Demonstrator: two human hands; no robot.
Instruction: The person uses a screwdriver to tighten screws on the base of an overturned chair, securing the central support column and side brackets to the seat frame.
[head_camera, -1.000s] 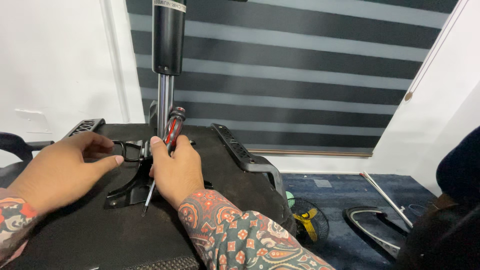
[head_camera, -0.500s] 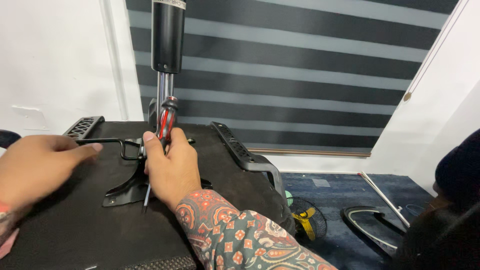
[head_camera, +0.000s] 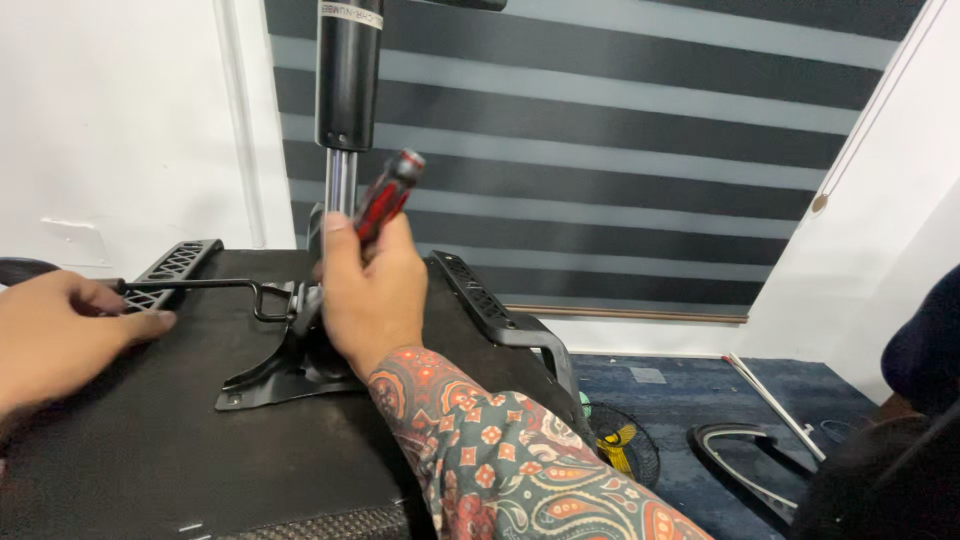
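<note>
An upturned office chair seat (head_camera: 130, 440) lies in front of me, its black underside facing up. A black metal mechanism plate (head_camera: 265, 380) is fixed at its middle, and a gas lift cylinder (head_camera: 348, 90) stands upright from it. My right hand (head_camera: 365, 290) is shut on a red-and-black screwdriver (head_camera: 388, 195), handle tilted up to the right, right beside the cylinder's chrome rod. My left hand (head_camera: 65, 335) pinches the outer end of the thin black lever rod (head_camera: 200, 286) that runs from the mechanism to the left.
Black armrests (head_camera: 490, 305) flank the seat, the other armrest (head_camera: 178, 262) at the far left. A striped roller blind (head_camera: 620, 150) covers the window behind. On the blue carpet lie a small yellow-and-black fan-like object (head_camera: 620, 450) and a curved metal part (head_camera: 740, 460).
My right hand has lifted the screwdriver higher beside the cylinder rod and tilted it. My left hand has slid left along the lever rod, away from the mechanism.
</note>
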